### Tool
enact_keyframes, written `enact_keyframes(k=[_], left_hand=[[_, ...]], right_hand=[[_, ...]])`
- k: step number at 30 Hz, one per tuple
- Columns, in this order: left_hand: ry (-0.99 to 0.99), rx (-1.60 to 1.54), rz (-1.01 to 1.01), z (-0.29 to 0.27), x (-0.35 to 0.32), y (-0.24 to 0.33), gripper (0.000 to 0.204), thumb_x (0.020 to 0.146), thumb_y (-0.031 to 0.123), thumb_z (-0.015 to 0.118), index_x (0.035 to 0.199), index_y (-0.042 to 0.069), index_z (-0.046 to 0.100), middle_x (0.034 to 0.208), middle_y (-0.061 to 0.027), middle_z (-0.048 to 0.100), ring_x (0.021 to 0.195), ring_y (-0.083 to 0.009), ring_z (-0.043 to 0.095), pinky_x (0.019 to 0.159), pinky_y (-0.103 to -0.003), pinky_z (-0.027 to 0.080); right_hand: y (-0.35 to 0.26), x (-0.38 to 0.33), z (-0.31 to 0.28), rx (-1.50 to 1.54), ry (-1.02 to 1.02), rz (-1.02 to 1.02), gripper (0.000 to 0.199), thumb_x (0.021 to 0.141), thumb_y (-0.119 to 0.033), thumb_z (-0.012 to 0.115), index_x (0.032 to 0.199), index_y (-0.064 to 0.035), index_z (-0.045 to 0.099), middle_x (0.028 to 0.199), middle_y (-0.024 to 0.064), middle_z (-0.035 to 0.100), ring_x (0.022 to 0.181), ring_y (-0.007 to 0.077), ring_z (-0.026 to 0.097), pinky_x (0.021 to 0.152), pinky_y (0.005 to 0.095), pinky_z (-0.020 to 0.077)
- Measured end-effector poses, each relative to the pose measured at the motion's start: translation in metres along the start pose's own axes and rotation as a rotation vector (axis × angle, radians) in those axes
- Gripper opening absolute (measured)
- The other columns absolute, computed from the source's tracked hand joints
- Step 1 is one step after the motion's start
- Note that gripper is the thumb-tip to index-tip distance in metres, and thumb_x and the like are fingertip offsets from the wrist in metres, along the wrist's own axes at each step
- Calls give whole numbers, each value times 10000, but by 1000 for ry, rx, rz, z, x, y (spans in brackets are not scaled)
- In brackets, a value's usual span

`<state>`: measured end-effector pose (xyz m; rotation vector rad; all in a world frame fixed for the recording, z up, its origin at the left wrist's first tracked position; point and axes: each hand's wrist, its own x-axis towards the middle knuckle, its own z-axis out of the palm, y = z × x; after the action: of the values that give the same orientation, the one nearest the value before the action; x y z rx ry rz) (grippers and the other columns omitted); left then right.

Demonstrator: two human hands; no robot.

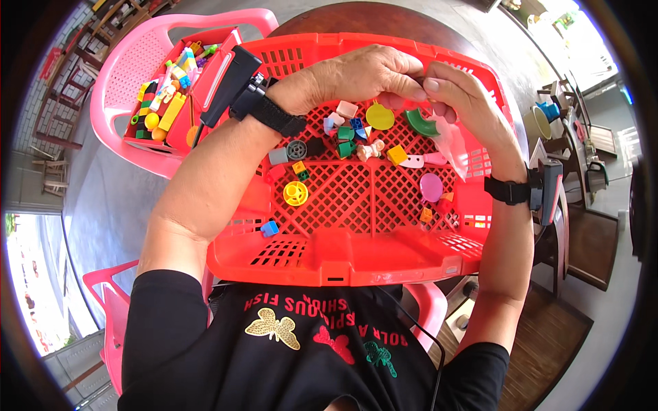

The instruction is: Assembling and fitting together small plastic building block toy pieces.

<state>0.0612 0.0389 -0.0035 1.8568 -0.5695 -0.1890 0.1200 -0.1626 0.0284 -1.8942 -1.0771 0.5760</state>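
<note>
My left hand (380,74) and my right hand (458,88) meet over the far right part of a red plastic basket (343,257). The fingertips of both are pinched together; whatever is between the left ones is hidden. A clear plastic bag (452,147) hangs from my right fingers into the basket. Below the hands lie a green curved block (421,123), a lime disc (380,116), a yellow block (397,155), a toy knife with a pink handle (423,159) and a small white-and-pink figure (371,150).
More toys lie in the basket: a yellow wheel (295,194), a grey wheel (297,150), a blue block (270,229), a purple disc (431,187) and several small blocks. At left, a pink chair (130,75) carries a red box (218,65) full of toys. Behind the basket is a brown round table (384,19).
</note>
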Motion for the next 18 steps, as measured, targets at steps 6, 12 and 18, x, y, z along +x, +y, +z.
enact_keyframes(k=[6,12,18], left_hand=[[-57,-109,-58,-4,-7,4,367,901,390,567,949,27,589,678,6,524,660,-65,507,607,-220,422],[247,486,139,11,-3,0,468,854,405,620,1044,-9,517,860,-134,627,788,-247,617,715,-338,487],[409,701,136,24,-4,1,441,811,357,645,1015,5,474,953,-191,604,914,-366,595,739,-416,490]], right_hand=[[15,6,8,215,-28,55,324,914,-379,505,805,-84,584,671,-32,499,616,59,459,541,206,360],[22,11,7,376,166,205,386,924,-410,479,874,-60,633,633,-19,509,562,58,450,512,200,346],[18,7,9,325,70,195,462,915,-470,477,851,-39,630,612,-13,504,562,62,442,518,212,341]])
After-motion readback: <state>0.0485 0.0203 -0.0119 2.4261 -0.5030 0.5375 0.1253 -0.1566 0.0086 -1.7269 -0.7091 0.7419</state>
